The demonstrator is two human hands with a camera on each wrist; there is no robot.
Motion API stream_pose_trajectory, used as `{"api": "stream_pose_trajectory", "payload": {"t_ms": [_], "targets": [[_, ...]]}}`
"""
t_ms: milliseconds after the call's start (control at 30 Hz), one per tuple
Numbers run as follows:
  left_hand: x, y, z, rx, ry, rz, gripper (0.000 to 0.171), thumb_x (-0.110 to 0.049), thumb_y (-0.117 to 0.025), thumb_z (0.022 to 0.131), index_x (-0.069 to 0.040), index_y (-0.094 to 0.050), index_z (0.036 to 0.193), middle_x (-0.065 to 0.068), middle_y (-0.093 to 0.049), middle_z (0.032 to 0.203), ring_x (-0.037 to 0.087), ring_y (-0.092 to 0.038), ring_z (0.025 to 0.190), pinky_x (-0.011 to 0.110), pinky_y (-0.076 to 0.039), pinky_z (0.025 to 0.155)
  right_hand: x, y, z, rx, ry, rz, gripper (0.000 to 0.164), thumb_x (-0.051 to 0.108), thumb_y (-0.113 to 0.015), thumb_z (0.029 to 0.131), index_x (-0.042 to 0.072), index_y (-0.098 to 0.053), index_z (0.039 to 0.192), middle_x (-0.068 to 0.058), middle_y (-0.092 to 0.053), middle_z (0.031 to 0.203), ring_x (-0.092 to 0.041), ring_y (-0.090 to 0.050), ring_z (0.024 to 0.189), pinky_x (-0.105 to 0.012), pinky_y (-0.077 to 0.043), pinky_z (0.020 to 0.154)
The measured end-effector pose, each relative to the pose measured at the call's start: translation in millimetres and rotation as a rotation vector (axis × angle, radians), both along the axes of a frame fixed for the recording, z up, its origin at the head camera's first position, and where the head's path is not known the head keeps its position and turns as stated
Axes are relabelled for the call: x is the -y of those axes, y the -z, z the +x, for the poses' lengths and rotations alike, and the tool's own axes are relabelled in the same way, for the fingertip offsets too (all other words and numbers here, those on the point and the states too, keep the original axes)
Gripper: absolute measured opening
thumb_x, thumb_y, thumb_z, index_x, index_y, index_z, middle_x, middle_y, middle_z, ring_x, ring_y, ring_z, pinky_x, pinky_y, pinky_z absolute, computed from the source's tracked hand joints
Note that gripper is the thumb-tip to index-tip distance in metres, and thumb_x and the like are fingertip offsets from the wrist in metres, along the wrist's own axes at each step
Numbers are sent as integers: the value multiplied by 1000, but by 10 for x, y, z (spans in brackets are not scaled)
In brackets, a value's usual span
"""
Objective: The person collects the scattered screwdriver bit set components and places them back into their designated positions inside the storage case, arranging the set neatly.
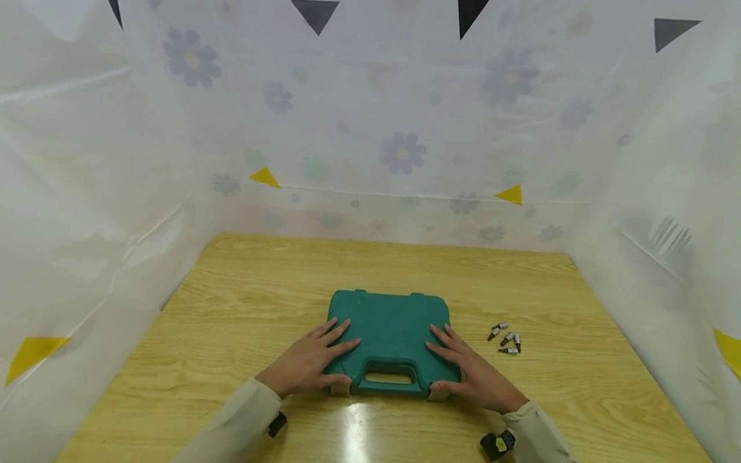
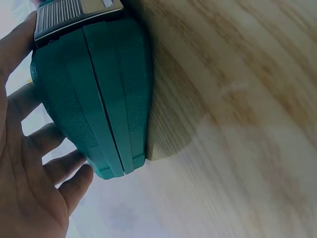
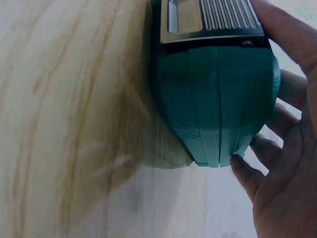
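Note:
A green plastic carrying case (image 1: 399, 321) lies flat and closed on the table, its handle (image 1: 389, 388) facing me. My left hand (image 1: 312, 361) rests on the left part of the lid with fingers spread, its thumb at the left metal latch (image 2: 74, 17). On the opposite side, my right hand (image 1: 471, 373) lies over the lid's right edge, fingers extended. Its thumb is at the right metal latch (image 3: 213, 21), which has a ribbed face. Both wrist views show the seam between the two case halves closed. What the case contains is hidden.
Several small dark-tipped pieces with silvery bodies (image 1: 509, 350) lie loose on the wooden table (image 1: 278, 276), right of the case. Pale flower-printed sheeting (image 1: 347, 128) surrounds the table at the back and sides, with yellow and black triangles on it.

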State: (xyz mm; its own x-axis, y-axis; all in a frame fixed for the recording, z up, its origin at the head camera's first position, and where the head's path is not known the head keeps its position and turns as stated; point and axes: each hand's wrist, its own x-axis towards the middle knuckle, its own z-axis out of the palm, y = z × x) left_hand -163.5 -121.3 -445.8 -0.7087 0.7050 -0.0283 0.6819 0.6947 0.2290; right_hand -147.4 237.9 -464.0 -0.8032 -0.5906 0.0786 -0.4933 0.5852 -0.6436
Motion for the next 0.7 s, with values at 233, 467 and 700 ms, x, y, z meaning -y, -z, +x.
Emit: {"api": "stream_pose_trajectory", "payload": {"t_ms": [233,467,700], "targets": [[-13,-13,-1,16,-2,8,70,-58,-52,92,-19,-40,149,17,-23,157,40,-18,143,52,-33,107,10,2,-9,18,6,0,74,45,-63,90,6,-38,148,-16,-18,159,-45,-5,143,-65,-25,104],[-17,-12,10,32,-2,43,71,-57,-54,91,-17,-41,148,17,-24,157,41,-19,142,53,-39,102,14,32,-8,12,26,-1,75,46,-64,88,8,-40,147,-14,-20,159,-43,-8,143,-63,-28,104],[-21,0,9,65,-10,61,71,-54,-57,90,-17,-40,149,17,-22,157,41,-15,143,53,-37,104,17,54,-6,13,42,-25,74,46,-66,87,9,-43,146,-13,-21,159,-41,-8,144,-63,-29,103]]}}
